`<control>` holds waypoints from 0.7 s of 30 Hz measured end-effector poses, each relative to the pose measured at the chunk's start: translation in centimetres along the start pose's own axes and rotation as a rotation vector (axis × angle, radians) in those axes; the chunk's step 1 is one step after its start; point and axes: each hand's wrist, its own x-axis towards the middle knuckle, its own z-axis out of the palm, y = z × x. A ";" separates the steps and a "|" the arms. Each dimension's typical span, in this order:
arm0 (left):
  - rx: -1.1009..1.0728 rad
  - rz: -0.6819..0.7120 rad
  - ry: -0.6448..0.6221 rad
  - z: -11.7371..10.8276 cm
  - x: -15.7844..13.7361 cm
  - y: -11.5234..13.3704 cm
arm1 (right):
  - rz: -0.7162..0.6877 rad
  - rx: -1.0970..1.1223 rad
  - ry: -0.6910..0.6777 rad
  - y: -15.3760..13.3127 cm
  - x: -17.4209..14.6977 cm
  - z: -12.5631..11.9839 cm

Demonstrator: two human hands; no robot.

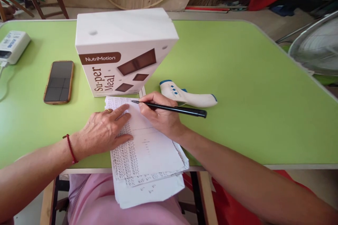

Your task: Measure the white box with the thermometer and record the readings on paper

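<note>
A small stack of handwritten paper sheets [158, 151] lies at the front edge of the green table, its lower part hanging over. Lines of writing fill the left side of the top sheet. My left hand [105, 130] rests flat on that side, fingers spread. Between the fingers of my right hand [161, 116] is a black pen [179, 109], its tip at the upper part of the sheet, close to my left index finger. Whether the tip touches the paper I cannot tell. Just beyond my right hand lies a white and blue infrared thermometer [187, 95].
A white NutriMotion box [126, 28] stands upright behind the papers. Left of it lies a smartphone [58, 82], and a white power bank with a cable [14, 45] is at the table's left edge. A fan [319, 42] stands beyond the right edge of the green table [264, 112].
</note>
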 end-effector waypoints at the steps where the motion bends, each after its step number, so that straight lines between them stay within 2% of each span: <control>1: 0.001 0.000 0.005 0.0 0.0 0.0 | 0.000 -0.003 -0.003 0.0 0.0 0.0; 9: -0.011 -0.012 -0.044 -0.3 0.1 0.0 | -0.023 -0.001 -0.014 -0.2 0.2 0.0; 21: -0.015 -0.013 -0.048 -0.2 0.2 0.1 | -0.039 -0.010 -0.029 -0.1 0.2 -0.1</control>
